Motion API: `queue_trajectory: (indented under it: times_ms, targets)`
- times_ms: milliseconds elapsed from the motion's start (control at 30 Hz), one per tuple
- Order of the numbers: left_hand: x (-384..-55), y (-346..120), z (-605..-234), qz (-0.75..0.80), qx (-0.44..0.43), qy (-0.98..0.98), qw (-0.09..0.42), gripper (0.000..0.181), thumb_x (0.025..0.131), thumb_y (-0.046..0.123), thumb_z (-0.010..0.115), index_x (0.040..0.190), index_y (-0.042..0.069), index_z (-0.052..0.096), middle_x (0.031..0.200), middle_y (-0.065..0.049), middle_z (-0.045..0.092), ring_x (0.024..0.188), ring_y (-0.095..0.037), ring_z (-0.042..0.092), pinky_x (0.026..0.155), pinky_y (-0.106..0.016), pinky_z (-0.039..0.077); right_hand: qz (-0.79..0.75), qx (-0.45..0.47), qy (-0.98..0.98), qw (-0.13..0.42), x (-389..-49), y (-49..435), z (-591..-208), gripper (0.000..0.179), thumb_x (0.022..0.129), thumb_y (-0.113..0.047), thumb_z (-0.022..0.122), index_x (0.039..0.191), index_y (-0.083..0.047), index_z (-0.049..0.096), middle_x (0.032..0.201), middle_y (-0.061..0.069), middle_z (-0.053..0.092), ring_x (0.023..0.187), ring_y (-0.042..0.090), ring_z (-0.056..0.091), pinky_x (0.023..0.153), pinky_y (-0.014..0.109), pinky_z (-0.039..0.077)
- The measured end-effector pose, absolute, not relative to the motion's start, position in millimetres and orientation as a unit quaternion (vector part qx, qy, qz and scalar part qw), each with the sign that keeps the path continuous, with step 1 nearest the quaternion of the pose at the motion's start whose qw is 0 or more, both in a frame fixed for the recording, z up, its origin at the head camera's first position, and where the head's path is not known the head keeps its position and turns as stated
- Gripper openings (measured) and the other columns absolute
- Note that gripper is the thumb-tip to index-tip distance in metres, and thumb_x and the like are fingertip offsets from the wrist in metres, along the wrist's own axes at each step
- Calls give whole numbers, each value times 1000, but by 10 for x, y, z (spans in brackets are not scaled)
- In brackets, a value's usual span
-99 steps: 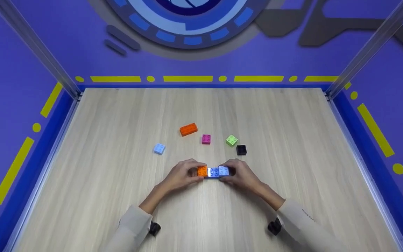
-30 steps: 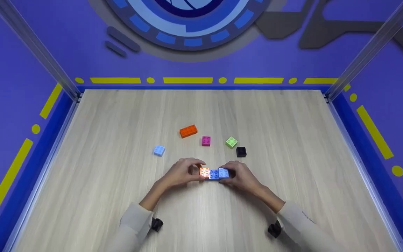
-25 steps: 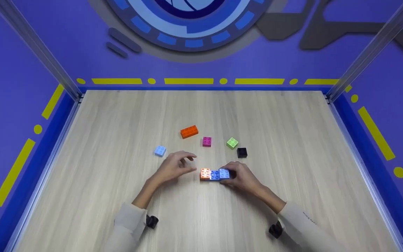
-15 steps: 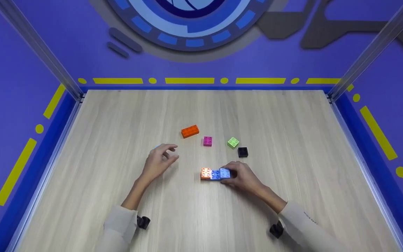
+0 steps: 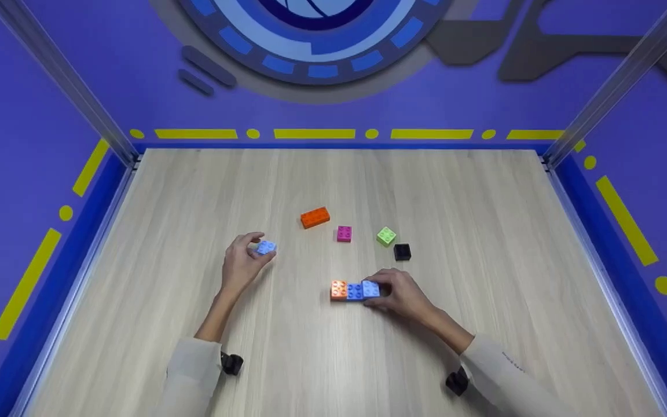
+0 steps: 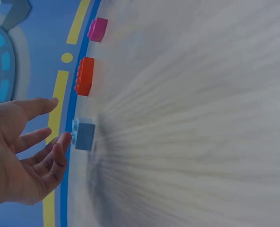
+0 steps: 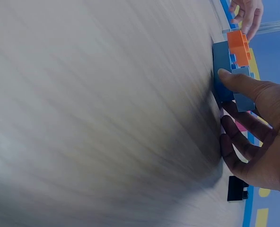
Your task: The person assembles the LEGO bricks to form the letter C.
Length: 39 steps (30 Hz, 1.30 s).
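Note:
My right hand (image 5: 401, 292) pinches the right end of a small brick assembly, thumb on the near side and fingers on the far side. That assembly is a long blue brick (image 7: 220, 52) with an orange brick (image 5: 339, 289) on its left end and a light-blue brick (image 5: 370, 288) on its right end; blue studs show between them. My left hand (image 5: 242, 263) reaches around a loose light-blue brick (image 5: 266, 247), thumb and fingers spread on either side. In the left wrist view, this brick sits on the table just beyond the parted fingers.
Farther back on the wooden table (image 5: 194, 191) lie a long orange-red brick (image 5: 315, 218), a magenta brick (image 5: 344, 234), a lime-green brick (image 5: 386, 236) and a black brick (image 5: 402, 252). Blue-purple panels (image 5: 333, 110) wall the table at the back and sides.
My left hand has let go of the assembly's orange end and moved left and away to the loose light-blue brick. My right hand stays on the assembly.

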<state>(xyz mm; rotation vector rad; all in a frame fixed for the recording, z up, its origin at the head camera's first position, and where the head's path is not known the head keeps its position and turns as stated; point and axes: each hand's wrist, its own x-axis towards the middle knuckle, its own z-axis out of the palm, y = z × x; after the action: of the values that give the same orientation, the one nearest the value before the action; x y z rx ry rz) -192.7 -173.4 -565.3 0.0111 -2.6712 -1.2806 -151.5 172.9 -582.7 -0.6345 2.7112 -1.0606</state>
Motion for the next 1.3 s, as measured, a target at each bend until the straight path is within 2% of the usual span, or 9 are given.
queue_trajectory:
  times_ms: [200,400,600,767,1000,1167,1300]
  targets:
    - [-1974,-1790,-5744,-420,36,-903,76,51,67,21,76,113,7,58,103,-12,58,76,-24,55,61,-29,39,-359,-211,905,85,-1512,1728,-5825,39,65,-28,77,101,-24,66,94,-13,62,92,5,55,84,31,44]
    - [-1992,-1784,-5771,-420,42,-904,65,49,68,19,75,112,7,58,101,-12,59,78,-24,55,63,-29,40,-358,-218,904,83,-1521,1715,-5815,38,65,-26,77,101,-23,66,94,-13,62,92,5,55,84,30,44]
    - [-2019,-1761,-5803,-418,45,-906,60,48,67,20,76,110,5,59,98,-11,61,90,-26,57,75,-38,44,-347,-222,908,72,-1561,1729,-5794,36,68,-25,75,101,-21,64,94,-12,62,90,5,55,82,30,44]
    - [-2049,-1731,-5828,-418,52,-906,46,47,67,21,75,109,6,60,99,-10,60,94,-25,56,82,-39,43,-346,-205,914,59,-1615,1758,-5792,35,68,-22,76,101,-18,64,94,-9,62,89,4,55,79,28,45]
    - [-2069,-1693,-5830,-402,45,-914,44,48,67,24,76,108,7,60,101,-11,60,95,-24,56,82,-39,43,-345,-197,915,67,-1625,1755,-5783,38,69,-19,75,105,-16,62,97,-5,61,92,7,55,80,30,46]
    - [-2053,-1688,-5813,-391,53,-918,41,46,66,22,77,106,7,62,102,-11,60,98,-25,56,83,-40,43,-350,-189,914,76,-1609,1750,-5768,45,69,-20,75,111,-16,59,101,-4,58,97,10,53,85,33,44]
    - [-2030,-1683,-5808,-394,55,-917,40,41,67,20,76,105,9,63,103,-10,61,99,-25,56,84,-40,43,-360,-189,911,71,-1596,1755,-5775,50,67,-23,76,113,-16,57,101,-4,57,96,10,53,85,33,44]
